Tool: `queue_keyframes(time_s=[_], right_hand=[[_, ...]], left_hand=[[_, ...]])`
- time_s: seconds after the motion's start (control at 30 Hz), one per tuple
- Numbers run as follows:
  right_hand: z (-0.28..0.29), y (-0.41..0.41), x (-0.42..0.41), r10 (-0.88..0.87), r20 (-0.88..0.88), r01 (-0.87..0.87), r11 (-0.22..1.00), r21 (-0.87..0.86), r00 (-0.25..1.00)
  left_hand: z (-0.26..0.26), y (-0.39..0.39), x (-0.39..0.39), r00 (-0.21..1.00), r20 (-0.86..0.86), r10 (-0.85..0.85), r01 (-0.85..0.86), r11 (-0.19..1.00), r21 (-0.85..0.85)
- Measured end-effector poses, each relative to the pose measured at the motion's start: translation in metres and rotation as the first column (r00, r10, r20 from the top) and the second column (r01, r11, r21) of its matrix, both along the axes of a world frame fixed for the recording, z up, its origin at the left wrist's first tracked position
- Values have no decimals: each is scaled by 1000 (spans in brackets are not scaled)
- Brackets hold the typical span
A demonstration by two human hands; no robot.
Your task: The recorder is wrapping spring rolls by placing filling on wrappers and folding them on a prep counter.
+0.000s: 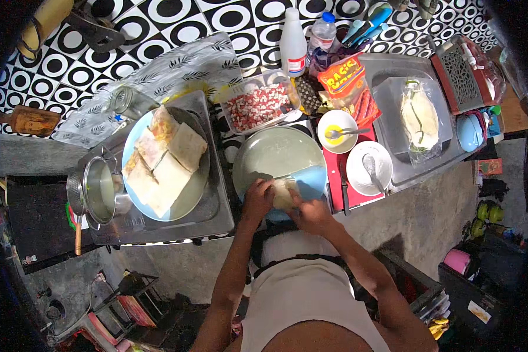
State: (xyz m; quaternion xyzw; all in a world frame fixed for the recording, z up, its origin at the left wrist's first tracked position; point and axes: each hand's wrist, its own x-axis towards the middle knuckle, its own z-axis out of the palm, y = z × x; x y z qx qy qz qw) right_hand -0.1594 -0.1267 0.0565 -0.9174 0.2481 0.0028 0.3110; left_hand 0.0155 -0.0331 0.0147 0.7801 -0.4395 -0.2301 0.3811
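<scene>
In front of me a thin pale wrapper (284,192) lies folded near the front edge of a large round plate (275,149). My left hand (258,199) grips its left side, while the fingers of my right hand (310,213) press on its right side. Its filling, if any, cannot be made out. To the left, another large plate (135,127) carries several folded, filled wrappers (167,176). A clear plastic tub (292,110) of diced red and white pieces (259,103) stands behind my plate. At the right sit a bowl of yellow liquid with a spoon (336,132) and a white bowl with a spoon (369,169).
A black-handled knife (344,189) lies on a red board (334,196). Bottles (292,44) and a red-orange food packet (345,86) stand behind. A bagged pale food bundle (419,116) rests on a metal tray at right. A metal pot (100,191) and strainer (74,191) are at left.
</scene>
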Motion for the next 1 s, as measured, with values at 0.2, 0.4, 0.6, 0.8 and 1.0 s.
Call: queue_keyframes(time_s=[0.2, 0.4, 0.6, 0.8, 1.0], right_hand=[[6, 6, 22, 53, -153, -20, 978, 209, 987], [1, 3, 19, 131, -99, -114, 980, 165, 986], [12, -5, 19, 162, -241, -112, 972, 207, 957], [-5, -5, 29, 78, -327, -61, 996, 63, 942], [-15, -9, 33, -3, -249, 18, 998, 58, 969]], left_hand=[[-4, -1, -1, 998, 10, 59, -58, 994, -91], [-6, -1, -2, 997, -25, 79, -82, 989, -125], [-9, -1, -1, 998, 15, 68, -64, 985, -160], [-11, 2, 0, 999, 6, 42, -41, 994, -100], [-7, 0, -2, 1000, 13, 13, -12, 994, -108]])
